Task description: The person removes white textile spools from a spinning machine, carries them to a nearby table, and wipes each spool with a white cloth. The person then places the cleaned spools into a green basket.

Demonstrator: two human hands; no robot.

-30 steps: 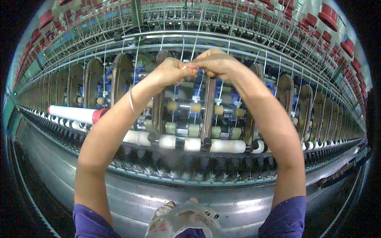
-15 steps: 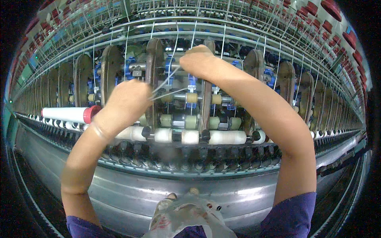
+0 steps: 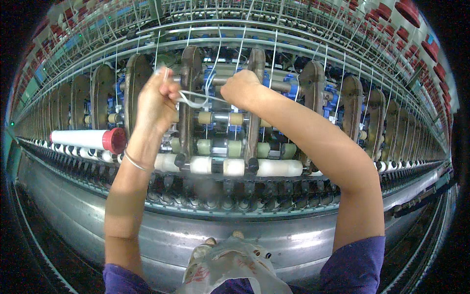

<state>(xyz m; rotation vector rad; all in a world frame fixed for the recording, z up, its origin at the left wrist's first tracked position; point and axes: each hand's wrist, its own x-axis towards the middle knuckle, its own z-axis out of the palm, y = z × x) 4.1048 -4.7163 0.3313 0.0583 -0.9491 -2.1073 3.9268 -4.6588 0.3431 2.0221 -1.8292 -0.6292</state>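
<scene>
From mid-view, our left hand [image 3: 156, 98] at 10 o'clock pinches the white strand [image 3: 196, 104], which loops at 11 o'clock toward our right hand [image 3: 240, 90] at 12; hidden fingertips, so we cannot tell its grip. We note a red-ended bobbin [image 3: 81, 139] at 9, white rollers [image 3: 234, 167] at 6.

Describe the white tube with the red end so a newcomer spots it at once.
Find the long machine's row of dark brown, arched uprights. Below and left of the person's bare left hand, along the row of white cylindrical rollers, lies a white cylindrical tube. Its flared red end, at its right, sets it apart from those rollers, which show no red.
</scene>
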